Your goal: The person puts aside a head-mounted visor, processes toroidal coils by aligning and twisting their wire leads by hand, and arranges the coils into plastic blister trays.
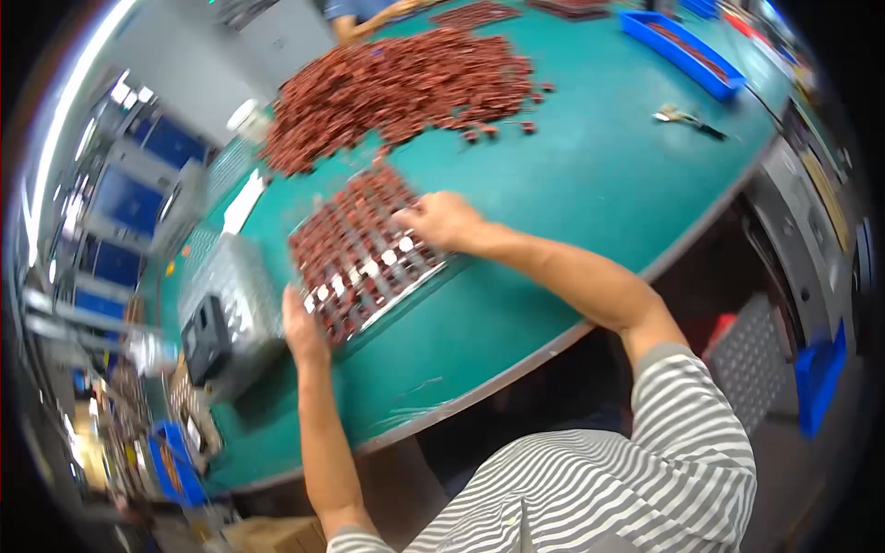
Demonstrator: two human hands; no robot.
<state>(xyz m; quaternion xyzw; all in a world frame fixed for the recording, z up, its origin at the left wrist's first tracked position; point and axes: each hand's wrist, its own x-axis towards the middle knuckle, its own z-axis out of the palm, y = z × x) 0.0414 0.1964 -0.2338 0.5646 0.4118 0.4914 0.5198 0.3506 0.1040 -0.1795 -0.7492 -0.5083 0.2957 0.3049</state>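
Note:
A clear tray filled with rows of small dark red parts lies between my two hands above the green table. My left hand is at the tray's left edge, its fingers along the side. At the right edge my right hand grips the tray, thumb over the top and fingers curled. Just beyond the tray spreads a large heap of dark red parts, a few lying loose at its right side. Motion blurs the tray and the hands.
On the green table are a stack of clear trays with a black device at left, a blue bin and pliers at right, and a white container. Another person's arm reaches in at the far side.

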